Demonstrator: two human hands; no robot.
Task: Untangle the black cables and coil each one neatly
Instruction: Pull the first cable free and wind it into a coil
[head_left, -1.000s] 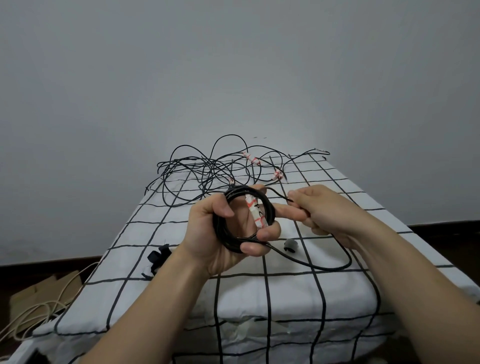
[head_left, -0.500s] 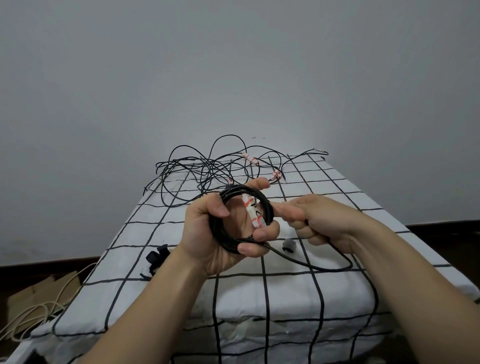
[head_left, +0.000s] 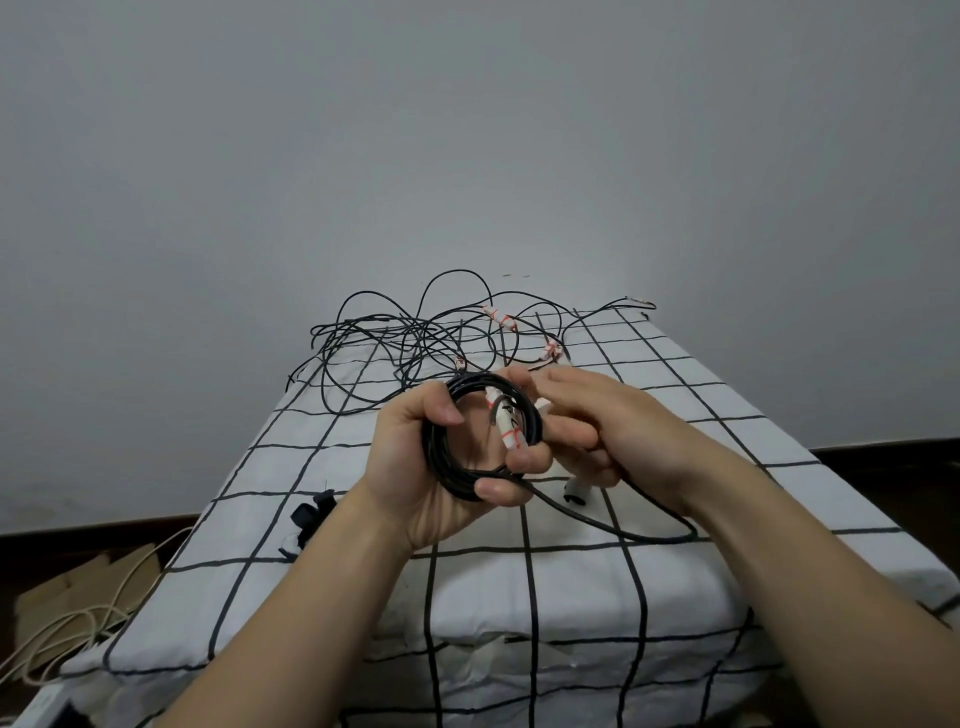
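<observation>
My left hand (head_left: 441, 462) grips a small black cable coil (head_left: 441, 457) above the checked table, thumb over its top and fingers curled round its lower side. A white tag with red bands (head_left: 506, 423) sits on the coil. My right hand (head_left: 602, 426) is pressed against the coil's right side and pinches the cable's free end there. The loose tail (head_left: 623, 532) runs from the coil in a loop over the cloth below my right wrist. A tangle of black cables (head_left: 415, 338) with more white-and-red tags lies at the table's far end.
The table wears a white cloth with black grid lines (head_left: 519, 597). A small grey round object (head_left: 574, 493) lies under my right hand, and a black strap (head_left: 311, 514) near the left edge. Cardboard and pale cords (head_left: 62, 623) lie on the floor at left.
My right hand has moved left, up against the coil, bringing the cable end to it. The left hand keeps its grip on the coil.
</observation>
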